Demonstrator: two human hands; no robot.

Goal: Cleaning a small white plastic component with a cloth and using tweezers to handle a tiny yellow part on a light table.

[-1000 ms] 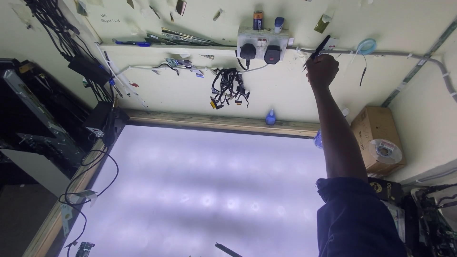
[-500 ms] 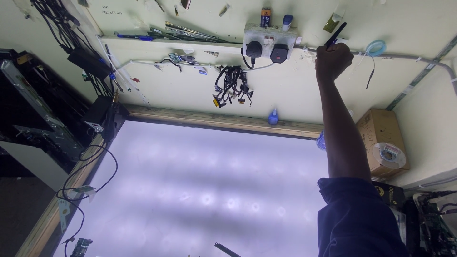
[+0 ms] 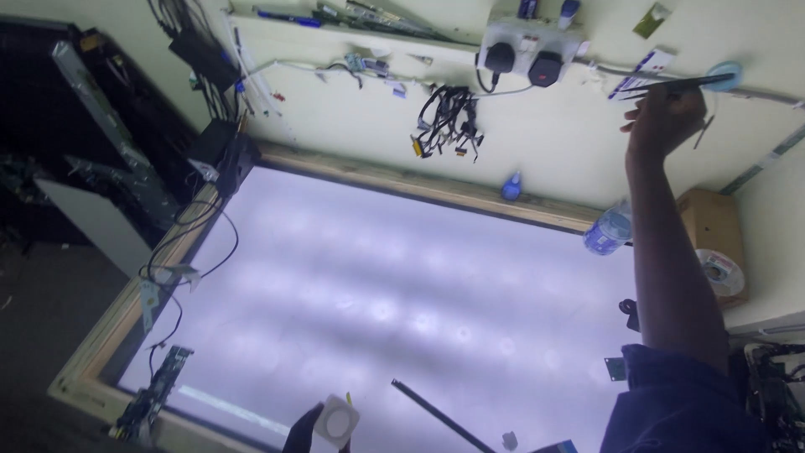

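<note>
My right hand (image 3: 665, 124) is stretched up to the pale wall, right of the socket, and pinches a thin black tool (image 3: 681, 83) that lies level, its tip by a pale blue ring (image 3: 726, 74) on the wall. My left hand (image 3: 303, 437) shows only at the bottom edge. It holds a small white square piece (image 3: 337, 419) with a round middle over the lit panel's near edge.
A large glowing white panel (image 3: 377, 277) lies in a wooden frame (image 3: 126, 310). A wall socket (image 3: 528, 50) with two black plugs, a cable bundle (image 3: 444, 122), a small blue bottle (image 3: 511, 186), a water bottle (image 3: 608, 228), a cardboard box (image 3: 713, 243), a black rod (image 3: 436, 413) and a circuit board (image 3: 155, 394) surround it.
My right hand has slid right along the wall and the black tool has turned from upright to level. My left hand with the white square piece has come into view at the bottom.
</note>
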